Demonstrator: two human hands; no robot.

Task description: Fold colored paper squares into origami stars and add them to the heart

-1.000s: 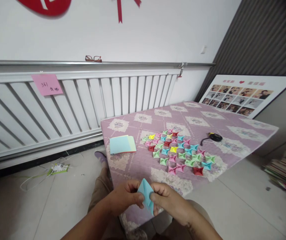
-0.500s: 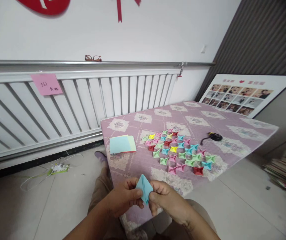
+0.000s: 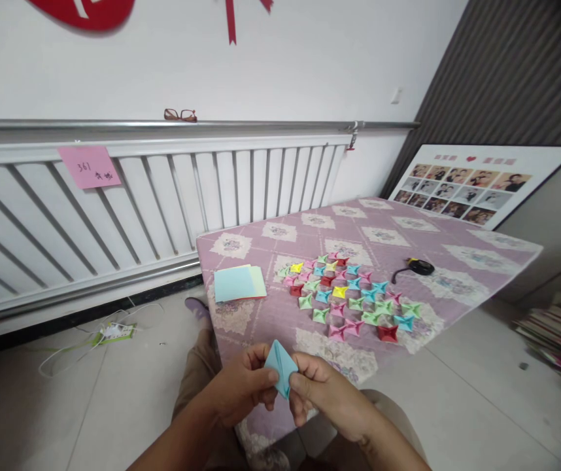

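Observation:
A light-blue folded paper [image 3: 281,367], diamond-shaped with a crease down its middle, is held over the near edge of the table. My left hand [image 3: 248,379] pinches its left side, thumb on the front face. On the right side, my right hand [image 3: 317,389] grips the lower corner between thumb and fingers. Beyond my hands, several small folded paper pieces [image 3: 340,292] in pink, green, blue, yellow and red lie in rows on the patterned tablecloth [image 3: 280,248]. To their left rests a stack of square paper sheets [image 3: 235,284], pale blue on top.
A black corded object [image 3: 420,267] lies at the table's right. Behind the table stand a white radiator [image 3: 241,183] and a photo board [image 3: 486,180]. Glasses [image 3: 180,115] rest by the pipe. A power strip [image 3: 116,332] with cables is on the floor, left; stacked papers [image 3: 555,347] stand right.
Both hands still hold the blue paper, which has tilted slightly. The whole view has shifted a little; the pieces on the table stay where they were.

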